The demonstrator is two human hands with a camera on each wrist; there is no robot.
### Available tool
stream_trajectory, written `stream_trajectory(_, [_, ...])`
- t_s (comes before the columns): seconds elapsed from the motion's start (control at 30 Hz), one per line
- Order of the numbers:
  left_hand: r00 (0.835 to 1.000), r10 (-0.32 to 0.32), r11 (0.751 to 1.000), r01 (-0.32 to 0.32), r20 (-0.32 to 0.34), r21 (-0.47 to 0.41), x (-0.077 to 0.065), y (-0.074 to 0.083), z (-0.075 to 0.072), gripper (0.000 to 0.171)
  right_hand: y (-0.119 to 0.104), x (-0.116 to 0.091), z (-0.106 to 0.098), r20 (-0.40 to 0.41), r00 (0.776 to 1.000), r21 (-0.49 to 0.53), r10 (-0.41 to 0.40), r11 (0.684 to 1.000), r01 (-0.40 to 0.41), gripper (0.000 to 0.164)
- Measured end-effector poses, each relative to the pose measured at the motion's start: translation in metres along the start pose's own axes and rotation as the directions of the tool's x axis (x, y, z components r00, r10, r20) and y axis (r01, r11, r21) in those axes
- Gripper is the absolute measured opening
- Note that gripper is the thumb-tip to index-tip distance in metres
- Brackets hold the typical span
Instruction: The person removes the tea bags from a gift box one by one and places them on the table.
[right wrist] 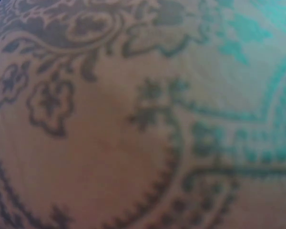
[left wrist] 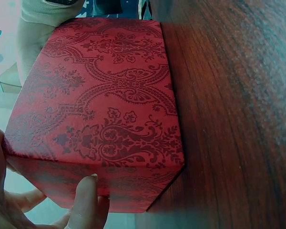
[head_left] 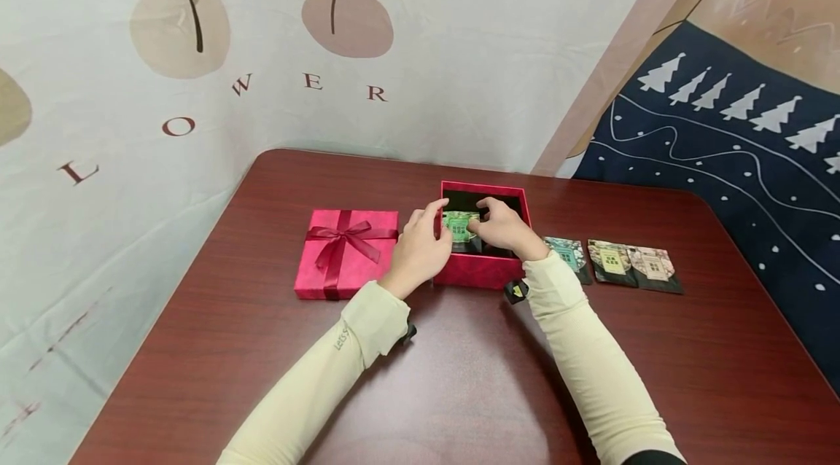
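Note:
A red patterned box (head_left: 475, 272) stands uncovered on the table, its inside dark. Within it sits a small green-labelled packet (head_left: 461, 226). My right hand (head_left: 504, 228) reaches in over the box's right side and pinches the packet's right edge between thumb and fingers. At the box's left wall is my left hand (head_left: 423, 243), thumb near the rim. The left wrist view shows its fingers (left wrist: 86, 200) extended along the outside of the box's short side. Only a blurred close-up of the box's patterned wall (right wrist: 109, 143) fills the right wrist view.
Left of the box lies its red lid (head_left: 354, 275) with a dark red ribbon bow. To the right lie a teal packet (head_left: 569, 255), partly behind the right forearm, a yellow-labelled packet (head_left: 612, 261) and a pink one (head_left: 652, 266). A printed cloth (head_left: 459, 108) hangs behind the table.

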State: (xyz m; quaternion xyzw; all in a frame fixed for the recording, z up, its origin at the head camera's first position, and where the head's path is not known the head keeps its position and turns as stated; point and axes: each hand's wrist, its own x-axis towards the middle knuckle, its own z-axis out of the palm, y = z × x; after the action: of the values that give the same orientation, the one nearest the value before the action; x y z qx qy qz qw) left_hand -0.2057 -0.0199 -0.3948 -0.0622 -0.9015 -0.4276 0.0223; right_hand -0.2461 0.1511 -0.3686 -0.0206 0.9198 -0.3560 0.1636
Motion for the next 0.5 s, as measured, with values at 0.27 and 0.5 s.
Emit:
stream_trajectory(0.27, [1.000,0.029,0.999,-0.029,0.001,-0.014,-0.0002,0.0008,-0.0027,0.052,-0.0009,0.0017,0.0003,0.005,1.000,0.016,-0.008,1.000,0.008,0.055])
stream_trajectory(0.5, [1.000,0.021,1.000,-0.021,0.005,-0.009,-0.0014,0.0019,-0.0032,0.052,-0.0018,-0.0007,0.0015,0.017,1.000,0.016,-0.026,1.000,0.026,0.054])
